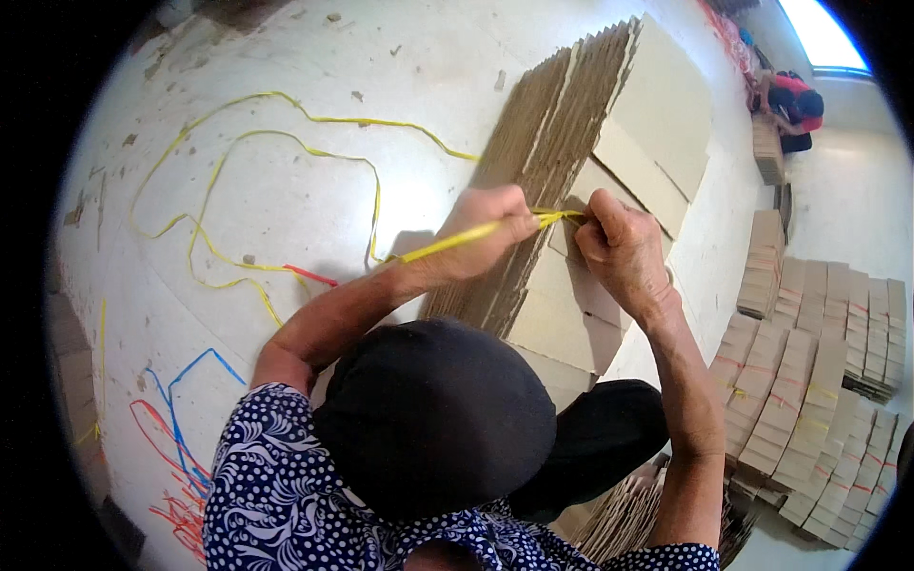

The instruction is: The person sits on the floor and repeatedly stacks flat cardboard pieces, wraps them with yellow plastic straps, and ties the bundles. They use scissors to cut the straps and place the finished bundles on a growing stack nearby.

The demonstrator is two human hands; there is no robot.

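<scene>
Left hand (486, 221) and right hand (624, 246), so two total, both had fingers clenched on one yellow strap (447, 243) running between them, and one cardboard stack (552, 143) was right under those fingers.

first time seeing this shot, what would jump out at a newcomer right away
Probably the bright yellow strap, gripped by the left hand and right hand over the big cardboard stack near the centre, with yellow lengths looping across the pale floor at left. Next might come the red strands and blue strands at lower left, then the tied cardboard bundles at right.
</scene>
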